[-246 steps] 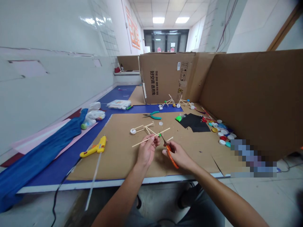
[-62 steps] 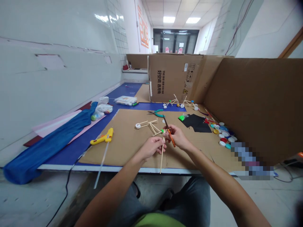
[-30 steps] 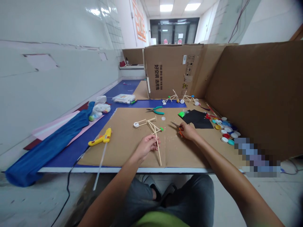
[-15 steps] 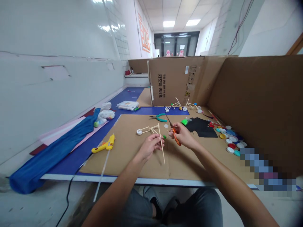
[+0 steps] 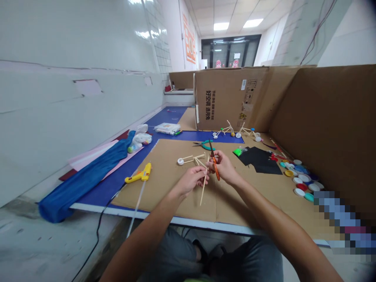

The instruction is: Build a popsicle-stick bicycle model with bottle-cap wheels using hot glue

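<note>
a thin wooden stick (image 5: pixel 202 192) is pinched in the left hand (image 5: pixel 192 181) above the cardboard sheet (image 5: pixel 167 172), slanted towards the near edge of the table (image 5: pixel 95 197), apparently so that its upper end is offered to the right hand (image 5: pixel 225 168). there, orange-handled scissors (image 5: pixel 216 170) are gripped with blades pointed away, probably to leave the fingertips free; whether the stick is also touched by them cannot be told. just beyond, a stick frame (image 5: pixel 195 159) is laid, seemingly for easy reach, with pliers (image 5: pixel 205 145) behind and a glue gun (image 5: pixel 146 171) to the left.
</note>
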`<state>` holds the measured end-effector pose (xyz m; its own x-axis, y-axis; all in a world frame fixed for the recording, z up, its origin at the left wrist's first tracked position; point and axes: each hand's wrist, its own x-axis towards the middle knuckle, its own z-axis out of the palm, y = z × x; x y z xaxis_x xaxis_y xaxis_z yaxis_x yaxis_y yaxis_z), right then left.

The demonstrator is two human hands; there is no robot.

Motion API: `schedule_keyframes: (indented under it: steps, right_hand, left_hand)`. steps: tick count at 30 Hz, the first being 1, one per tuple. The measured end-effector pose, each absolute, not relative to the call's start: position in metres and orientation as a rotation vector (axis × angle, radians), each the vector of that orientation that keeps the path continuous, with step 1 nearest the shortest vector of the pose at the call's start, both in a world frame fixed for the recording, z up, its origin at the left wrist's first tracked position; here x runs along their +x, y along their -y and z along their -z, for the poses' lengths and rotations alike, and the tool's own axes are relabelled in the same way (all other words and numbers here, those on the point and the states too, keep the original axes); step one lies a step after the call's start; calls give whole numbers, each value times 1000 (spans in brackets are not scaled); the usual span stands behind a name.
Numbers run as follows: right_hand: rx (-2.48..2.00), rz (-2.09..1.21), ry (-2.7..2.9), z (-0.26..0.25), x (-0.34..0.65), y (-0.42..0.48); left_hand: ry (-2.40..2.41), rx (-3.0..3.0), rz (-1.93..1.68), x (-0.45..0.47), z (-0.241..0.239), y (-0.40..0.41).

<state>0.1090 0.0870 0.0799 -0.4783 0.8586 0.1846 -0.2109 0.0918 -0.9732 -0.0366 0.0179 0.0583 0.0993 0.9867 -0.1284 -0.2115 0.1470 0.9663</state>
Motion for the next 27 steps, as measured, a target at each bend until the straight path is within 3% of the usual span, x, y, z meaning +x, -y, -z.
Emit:
schedule_keyframes:
  steps: [9,17,27]
  right_hand:
    - [-856,-1442,1608,-80,142,-70]
    - [-936,-1364,2212,-70,171,-39]
    - [-968,-1171,2275,-75,170,-32]
  left_hand:
    - [-996,988,-1166,-42,-64,-7]
    - [-987,995,-1183,-43,-65,6]
    - [-1016,1021,-1137,-30,-67,10]
